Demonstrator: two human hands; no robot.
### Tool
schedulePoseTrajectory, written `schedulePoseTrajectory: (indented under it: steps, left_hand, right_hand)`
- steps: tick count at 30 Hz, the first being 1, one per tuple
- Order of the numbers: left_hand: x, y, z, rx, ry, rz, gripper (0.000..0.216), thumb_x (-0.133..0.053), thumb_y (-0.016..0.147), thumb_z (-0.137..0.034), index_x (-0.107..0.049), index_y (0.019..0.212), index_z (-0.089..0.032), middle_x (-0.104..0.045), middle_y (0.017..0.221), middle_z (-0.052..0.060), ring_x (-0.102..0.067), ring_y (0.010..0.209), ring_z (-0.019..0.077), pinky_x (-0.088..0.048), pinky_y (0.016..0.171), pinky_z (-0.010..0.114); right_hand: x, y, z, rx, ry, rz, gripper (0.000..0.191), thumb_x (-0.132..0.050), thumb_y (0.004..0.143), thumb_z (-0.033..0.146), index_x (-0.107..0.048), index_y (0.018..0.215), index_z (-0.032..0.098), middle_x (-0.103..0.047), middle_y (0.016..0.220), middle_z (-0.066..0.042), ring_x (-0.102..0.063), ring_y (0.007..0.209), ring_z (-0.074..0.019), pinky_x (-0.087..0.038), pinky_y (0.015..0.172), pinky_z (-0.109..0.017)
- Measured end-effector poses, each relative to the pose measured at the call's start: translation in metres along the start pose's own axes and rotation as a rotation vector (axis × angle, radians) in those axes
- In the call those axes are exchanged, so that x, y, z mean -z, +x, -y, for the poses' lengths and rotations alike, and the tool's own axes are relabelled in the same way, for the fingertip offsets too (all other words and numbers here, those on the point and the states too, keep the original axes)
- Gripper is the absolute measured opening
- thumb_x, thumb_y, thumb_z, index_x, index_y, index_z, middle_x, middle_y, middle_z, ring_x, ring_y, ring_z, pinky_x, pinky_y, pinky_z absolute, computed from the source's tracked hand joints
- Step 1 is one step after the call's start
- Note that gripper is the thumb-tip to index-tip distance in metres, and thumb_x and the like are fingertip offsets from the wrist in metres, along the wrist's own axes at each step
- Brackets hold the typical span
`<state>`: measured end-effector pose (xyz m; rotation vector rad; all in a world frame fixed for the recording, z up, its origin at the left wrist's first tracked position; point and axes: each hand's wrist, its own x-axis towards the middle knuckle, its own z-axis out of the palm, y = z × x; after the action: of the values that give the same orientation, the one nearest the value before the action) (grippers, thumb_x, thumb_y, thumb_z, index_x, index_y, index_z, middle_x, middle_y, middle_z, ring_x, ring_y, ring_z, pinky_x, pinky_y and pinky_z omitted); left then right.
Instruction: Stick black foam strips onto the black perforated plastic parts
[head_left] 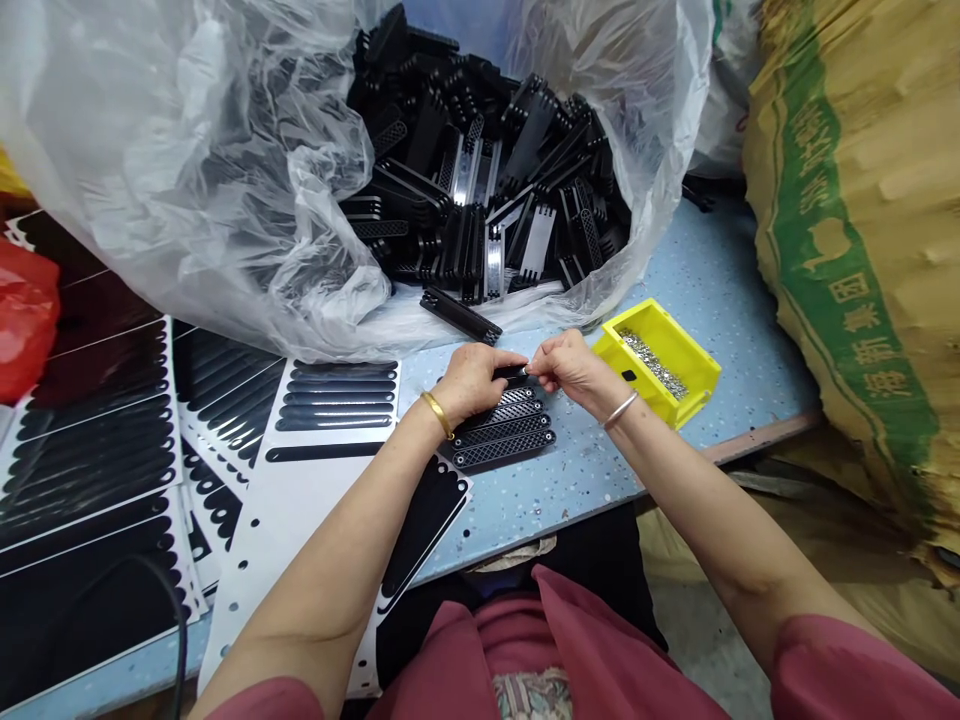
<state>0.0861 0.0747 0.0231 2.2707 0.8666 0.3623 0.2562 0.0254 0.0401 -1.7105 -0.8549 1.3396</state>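
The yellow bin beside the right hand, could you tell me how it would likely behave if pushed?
The yellow bin looks like light plastic, so it would probably slide easily on the smooth table. It sits low and flat, so tipping seems unlikely. Its small metal parts may shift or spill.

Both forearms are bare from the short sleeves down. The top is a dull rose-red, with its sleeves [847, 665] showing at the lower corners and its front bunched in folds at the bottom middle. A patch of patterned, pale floral cloth [525, 692] shows at the lower edge between the folds. The left hand [472, 380] has a plain gold bangle [437, 413] at the wrist; the right hand [574, 368] has a thin silver bangle [621, 410].
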Motion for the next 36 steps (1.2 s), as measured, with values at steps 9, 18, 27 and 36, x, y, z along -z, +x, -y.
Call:
schedulePoseTrajectory:
  steps: [9, 18, 27, 36]
  left_hand:
    - [0.002, 0.001, -0.001, 0.012, 0.001, 0.059, 0.046, -0.059, 0.075, -0.009, -0.076, 0.113, -0.029, -0.079, 0.104, 0.002, -0.072, 0.092, 0.0219, -0.049, 0.082, 0.032]
    - [0.002, 0.002, -0.002, 0.049, 0.028, 0.051, 0.048, -0.061, 0.075, -0.009, -0.074, 0.118, -0.027, -0.077, 0.112, 0.003, -0.071, 0.104, 0.0229, -0.050, 0.093, 0.033]
    - [0.003, 0.001, -0.003, 0.038, 0.028, 0.059, 0.047, -0.060, 0.076, -0.009, -0.075, 0.116, -0.028, -0.077, 0.108, 0.004, -0.072, 0.100, 0.0243, -0.051, 0.090, 0.035]
    - [0.003, 0.000, -0.003, 0.029, 0.021, 0.044, 0.050, -0.060, 0.075, -0.008, -0.074, 0.118, -0.029, -0.078, 0.108, 0.002, -0.071, 0.101, 0.0238, -0.050, 0.093, 0.034]
  right_hand:
    - [0.000, -0.001, -0.003, -0.016, -0.053, -0.025, 0.027, -0.069, 0.055, 0.010, -0.045, 0.052, 0.022, -0.046, 0.035, 0.003, -0.039, 0.030, -0.0086, -0.028, 0.031, -0.021]
    - [0.017, -0.002, -0.009, -0.105, 0.085, -0.009, 0.020, -0.071, 0.061, 0.015, -0.052, 0.055, 0.018, -0.054, 0.041, 0.001, -0.048, 0.033, -0.0099, -0.034, 0.033, -0.021]
    - [0.004, -0.011, -0.017, 0.115, -0.032, -0.062, 0.011, -0.073, 0.057, 0.012, -0.068, 0.066, 0.014, -0.062, 0.048, 0.001, -0.056, 0.042, -0.0113, -0.041, 0.038, -0.020]
    - [0.007, -0.006, -0.019, 0.386, -0.432, -0.114, 0.014, -0.067, 0.070, 0.008, -0.074, 0.065, 0.019, -0.067, 0.055, 0.000, -0.060, 0.053, -0.0133, -0.046, 0.054, -0.025]
